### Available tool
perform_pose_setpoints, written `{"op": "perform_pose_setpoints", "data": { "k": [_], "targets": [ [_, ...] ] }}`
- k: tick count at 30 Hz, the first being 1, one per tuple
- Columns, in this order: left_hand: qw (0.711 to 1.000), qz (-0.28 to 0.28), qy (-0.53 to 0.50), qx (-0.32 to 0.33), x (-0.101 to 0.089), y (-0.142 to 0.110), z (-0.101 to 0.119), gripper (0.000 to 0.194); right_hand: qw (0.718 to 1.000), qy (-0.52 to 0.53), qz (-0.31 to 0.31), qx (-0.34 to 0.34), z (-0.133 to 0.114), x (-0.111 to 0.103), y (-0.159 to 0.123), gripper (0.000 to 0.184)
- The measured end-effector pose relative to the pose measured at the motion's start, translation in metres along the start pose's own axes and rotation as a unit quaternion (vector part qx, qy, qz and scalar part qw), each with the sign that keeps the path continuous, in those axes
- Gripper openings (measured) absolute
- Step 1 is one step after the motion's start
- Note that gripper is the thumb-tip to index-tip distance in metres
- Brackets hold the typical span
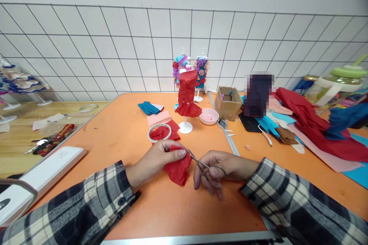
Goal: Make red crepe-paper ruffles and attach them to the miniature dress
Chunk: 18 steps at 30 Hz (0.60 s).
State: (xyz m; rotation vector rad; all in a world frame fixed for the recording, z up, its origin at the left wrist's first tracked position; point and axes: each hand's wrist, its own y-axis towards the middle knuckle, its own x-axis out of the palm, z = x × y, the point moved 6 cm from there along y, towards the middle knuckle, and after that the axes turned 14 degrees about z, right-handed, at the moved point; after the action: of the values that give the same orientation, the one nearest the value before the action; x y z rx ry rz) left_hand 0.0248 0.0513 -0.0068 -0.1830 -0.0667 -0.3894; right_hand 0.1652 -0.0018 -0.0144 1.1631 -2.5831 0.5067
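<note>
Scissors [196, 160] at the edge of red crepe paper [177, 171], trimming seemingly unfinished

The left hand [156, 159] pinches the paper between thumb and fingers above the table [212, 214], near the tape roll [150, 138]. The right hand [230, 164] is loosely curled, gripping the scissors by their handles, blades at the paper's edge. Beyond, the dress form [185, 128] already wears a red dress [186, 92] with a ruffled skirt; the held piece is apart from it, not yet attached.
</note>
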Motion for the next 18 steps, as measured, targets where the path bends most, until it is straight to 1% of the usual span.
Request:
{"op": "perform_pose_setpoints", "data": {
  "k": [4,7,9,13,18],
  "targets": [
    [1.0,-0.022,-0.011,-0.016,0.0022,-0.001,-0.0036,0.034,1.0,-0.004,0.014,-0.009,0.0006,-0.0024,0.0004,0.051],
    [0.999,-0.044,-0.006,-0.004,0.0038,-0.0008,-0.0047,0.033,1.0,-0.003,0.016,-0.016,0.0005,-0.0029,0.0007,0.051],
    [0.999,-0.042,-0.001,0.002,0.0034,0.0,-0.0051,0.032,1.0,-0.006,0.007,-0.011,0.001,-0.0015,0.0008,0.052],
    [0.999,-0.026,0.027,0.006,0.0028,0.0004,-0.004,0.031,1.0,-0.011,-0.005,0.0,0.0033,0.0002,0.0012,0.056],
    [0.995,-0.058,0.077,0.012,0.0077,-0.0012,-0.0012,0.033,1.0,-0.014,-0.011,0.004,0.0057,-0.0001,0.0004,0.057]
  ]
}}
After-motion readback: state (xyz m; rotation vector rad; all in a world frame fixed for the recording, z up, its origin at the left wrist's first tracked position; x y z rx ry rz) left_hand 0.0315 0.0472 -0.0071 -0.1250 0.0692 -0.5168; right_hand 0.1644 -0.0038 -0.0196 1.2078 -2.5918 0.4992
